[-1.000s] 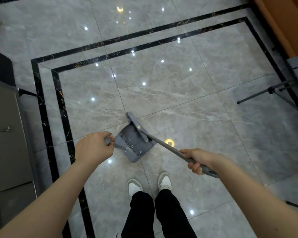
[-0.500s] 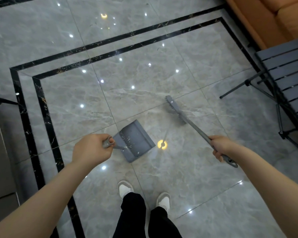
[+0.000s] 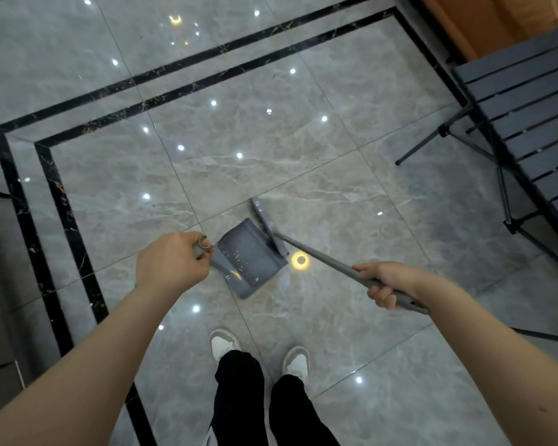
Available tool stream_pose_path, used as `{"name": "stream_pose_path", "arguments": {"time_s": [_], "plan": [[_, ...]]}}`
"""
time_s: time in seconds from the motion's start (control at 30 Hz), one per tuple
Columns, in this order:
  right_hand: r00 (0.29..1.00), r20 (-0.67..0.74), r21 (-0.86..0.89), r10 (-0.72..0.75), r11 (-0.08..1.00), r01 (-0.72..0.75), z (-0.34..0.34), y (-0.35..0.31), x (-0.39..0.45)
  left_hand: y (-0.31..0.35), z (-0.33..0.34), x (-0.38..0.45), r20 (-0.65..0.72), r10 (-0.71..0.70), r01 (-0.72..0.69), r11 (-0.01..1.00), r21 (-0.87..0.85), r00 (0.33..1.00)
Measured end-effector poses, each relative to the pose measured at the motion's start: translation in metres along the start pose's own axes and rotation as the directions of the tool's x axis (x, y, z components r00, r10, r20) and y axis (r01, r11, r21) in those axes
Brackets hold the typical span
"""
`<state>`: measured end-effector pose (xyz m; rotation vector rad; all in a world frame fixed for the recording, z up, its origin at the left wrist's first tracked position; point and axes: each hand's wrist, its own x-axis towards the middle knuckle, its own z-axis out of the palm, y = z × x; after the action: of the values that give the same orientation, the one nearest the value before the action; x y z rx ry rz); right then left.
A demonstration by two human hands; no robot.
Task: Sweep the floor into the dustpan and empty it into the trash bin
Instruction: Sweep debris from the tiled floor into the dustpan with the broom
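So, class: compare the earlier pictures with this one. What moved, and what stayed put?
The broom, swung out to the person's right half a second ago, has come back so its head lies against the dustpan mouth. Unchanged: the right hand grips the broom handle, the left hand holds the dustpan handle, nothing released.

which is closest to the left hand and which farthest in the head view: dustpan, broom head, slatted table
1. Dustpan: nearest, its handle is in the left hand, the pan just to the right of it.
2. Broom head: next, at the pan's far right edge, beyond the pan.
3. Slatted table: farthest, at the upper right edge of the view.
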<state>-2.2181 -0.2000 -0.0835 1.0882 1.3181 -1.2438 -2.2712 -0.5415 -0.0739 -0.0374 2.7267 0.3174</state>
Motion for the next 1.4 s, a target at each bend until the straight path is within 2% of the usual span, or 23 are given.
{"name": "stream_pose_path", "arguments": {"time_s": [0.1,0.17,0.27,0.33,0.43,0.5,0.57,0.73,0.87,0.97,1.07,1.2,1.4], "plan": [[0.996,-0.067,-0.039,-0.052,0.998,0.05,-0.01,-0.006,-0.01,-0.004,-0.001,0.002,0.015,-0.015,0.016,1.0,-0.011,1.0],[0.982,-0.145,-0.139,-0.124,0.985,0.103,-0.013,-0.008,-0.01,-0.004,-0.001,0.004,0.019,-0.015,0.015,1.0,-0.007,1.0],[0.961,-0.222,-0.257,-0.164,0.961,0.104,-0.008,-0.007,0.003,-0.002,-0.001,0.005,0.008,-0.021,0.021,1.0,0.007,1.0],[0.972,-0.193,-0.289,-0.133,0.955,0.073,0.003,-0.003,0.013,-0.003,-0.001,0.004,-0.007,-0.019,0.019,1.0,0.007,1.0],[0.999,-0.035,-0.288,-0.036,0.957,0.024,0.023,0.01,0.02,-0.004,-0.002,0.005,-0.006,-0.011,0.012,1.0,0.013,1.0],[0.998,0.056,-0.256,0.012,0.967,0.003,0.027,0.014,0.019,-0.003,-0.003,0.004,-0.002,-0.009,0.009,1.0,0.015,1.0],[0.995,0.086,-0.207,0.039,0.978,-0.02,0.019,0.012,0.013,-0.003,-0.002,0.003,-0.008,-0.003,0.003,1.0,0.018,1.0],[1.0,-0.026,-0.13,0.003,0.991,-0.007,-0.011,0.001,-0.004,-0.005,-0.002,0.003,-0.006,-0.005,0.005,0.999,0.037,1.0],[0.981,-0.162,-0.226,-0.107,0.972,0.068,-0.003,0.001,0.005,-0.007,0.0,0.003,-0.025,0.005,-0.004,1.0,0.028,1.0],[0.985,-0.145,-0.263,-0.096,0.963,0.055,0.015,0.007,0.014,-0.008,0.001,0.003,-0.032,0.016,-0.015,0.999,0.031,0.999],[1.0,0.006,-0.201,-0.01,0.98,0.011,0.029,0.017,0.015,-0.01,0.001,0.004,-0.027,0.024,-0.023,0.999,0.037,0.999],[0.988,0.143,0.005,0.056,0.998,-0.057,0.026,0.021,0.007,-0.013,0.003,0.001,-0.037,0.023,-0.023,1.0,0.011,0.999],[0.999,0.039,0.091,0.0,0.996,-0.004,0.013,0.029,-0.002,-0.021,0.003,-0.018,0.001,-0.011,0.011,0.999,-0.051,1.0]]}}
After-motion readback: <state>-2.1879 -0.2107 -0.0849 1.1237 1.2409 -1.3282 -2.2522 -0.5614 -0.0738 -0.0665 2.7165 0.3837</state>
